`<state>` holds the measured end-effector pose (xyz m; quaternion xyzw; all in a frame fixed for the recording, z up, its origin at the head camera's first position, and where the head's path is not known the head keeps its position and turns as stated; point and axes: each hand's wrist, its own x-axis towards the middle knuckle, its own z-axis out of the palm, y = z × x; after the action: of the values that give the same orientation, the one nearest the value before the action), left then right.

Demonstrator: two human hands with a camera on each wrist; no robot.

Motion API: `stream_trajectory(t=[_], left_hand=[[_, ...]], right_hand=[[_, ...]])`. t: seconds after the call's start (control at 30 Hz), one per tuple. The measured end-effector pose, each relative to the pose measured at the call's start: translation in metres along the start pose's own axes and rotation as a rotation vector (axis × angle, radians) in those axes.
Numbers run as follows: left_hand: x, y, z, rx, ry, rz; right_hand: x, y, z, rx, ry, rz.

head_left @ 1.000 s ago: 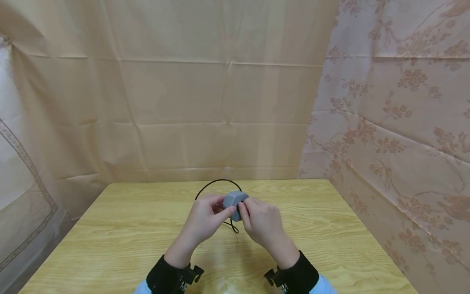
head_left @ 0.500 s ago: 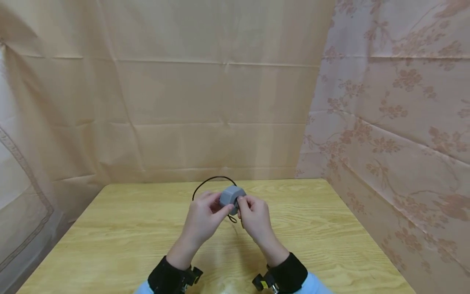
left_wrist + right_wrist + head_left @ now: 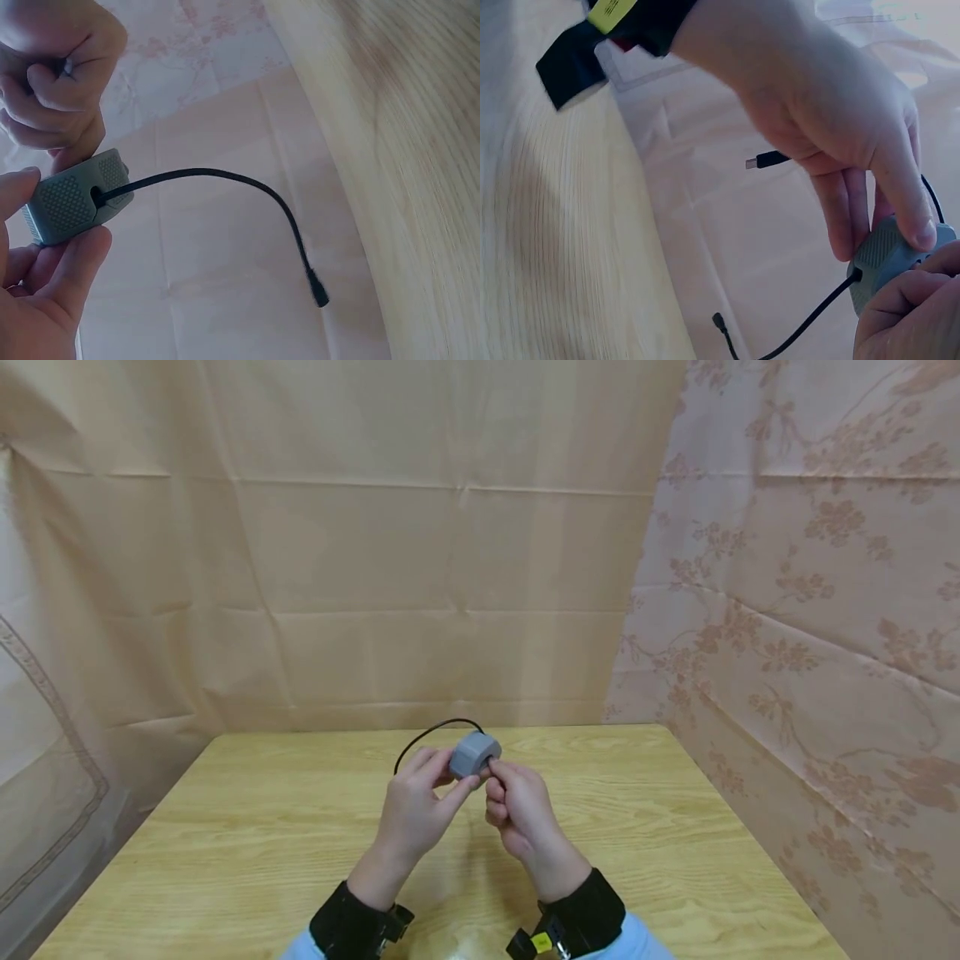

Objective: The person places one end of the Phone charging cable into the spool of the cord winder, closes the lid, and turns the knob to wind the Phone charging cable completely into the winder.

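A small grey case (image 3: 474,753) with bevelled edges and dimpled sides is up in front of me, a dark recess in its near side. My left hand (image 3: 414,802) pinches it from the left between thumb and fingers. My right hand (image 3: 521,810) has thumb and forefinger at the case's lower right edge, other fingers curled into the palm. A black cable (image 3: 202,171) runs out of a hole in the case and arcs to a small black connector (image 3: 319,291). In the right wrist view, a metal-tipped plug (image 3: 763,160) shows behind the left hand.
The wood-grain table (image 3: 262,860) spreads beneath both hands. Beige cloth (image 3: 375,568) hangs behind it and flowered cloth (image 3: 810,610) along the right. Black wristbands with small cameras (image 3: 542,939) sit on both wrists.
The small cable loop that hung below the case has gone from sight. The case has risen slightly and tilted, and the right hand's lower fingers have curled in more visibly.
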<state>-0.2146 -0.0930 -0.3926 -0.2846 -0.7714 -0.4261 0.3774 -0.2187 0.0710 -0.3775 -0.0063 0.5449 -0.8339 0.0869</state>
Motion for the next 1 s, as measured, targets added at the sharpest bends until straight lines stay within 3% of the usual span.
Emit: stream_trajectory(t=[0.1,0.3,0.6,0.8,0.9,1.0], left_hand=[[0.001,-0.001,0.0,-0.015,-0.001,-0.003],[0.005,-0.003,-0.003,-0.079,-0.044,-0.075],[0.009,-0.004,-0.013,-0.053,-0.09,-0.169],[0.009,-0.006,-0.021,-0.071,-0.131,-0.239],[0.009,-0.006,-0.023,-0.09,-0.151,-0.263],[0.01,-0.005,-0.025,-0.107,-0.168,-0.28]], right_hand=[[0.0,0.0,-0.001,0.018,-0.005,0.015],[0.002,0.001,-0.003,-0.071,0.022,-0.017],[0.008,0.002,-0.013,-0.193,0.04,-0.127],[0.01,-0.018,-0.027,-0.125,0.08,-0.235],[0.007,-0.031,-0.034,-0.156,0.085,-0.327],[0.001,-0.044,-0.04,-0.257,0.094,-0.472]])
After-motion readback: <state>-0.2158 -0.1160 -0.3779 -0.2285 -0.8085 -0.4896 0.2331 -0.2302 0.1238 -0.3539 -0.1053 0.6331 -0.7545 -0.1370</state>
